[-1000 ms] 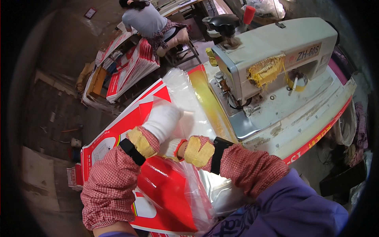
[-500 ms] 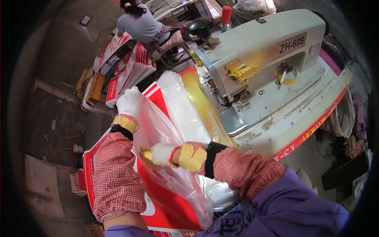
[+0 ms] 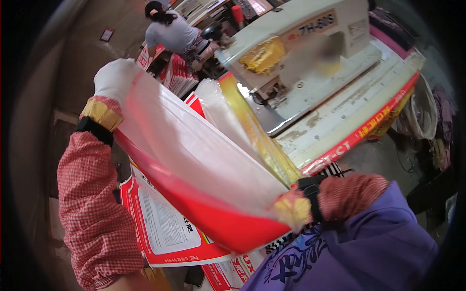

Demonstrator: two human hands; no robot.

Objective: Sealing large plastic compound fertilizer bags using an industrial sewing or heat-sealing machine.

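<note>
A red-and-white printed sack with a filmy plastic layer (image 3: 194, 145) is stretched between my two hands, lifted and bowed downward along its red edge. My left hand (image 3: 115, 78), in a white glove, is closed around its far left end. At the near right end my right hand (image 3: 292, 207) is closed on the sack; blur and the sack hide most of its fingers. Below lies another printed sack (image 3: 165, 218), red with a white panel. Clear plastic liners (image 3: 218, 109) lie beyond the lifted sack, beside the sewing machine's yellow-edged table.
To the right, a large pale industrial sewing machine (image 3: 286, 53) stands on a worn work table (image 3: 320, 136). A co-worker (image 3: 174, 34) sits with their back to me at the far left, by a pile of printed sacks (image 3: 179, 77). A whitish bag (image 3: 422, 116) hangs past the table's right end.
My left hand has risen and moved left with the sack's end. My right hand has moved right and nearer to me. The sack has come up off the pile, and the view has shifted.
</note>
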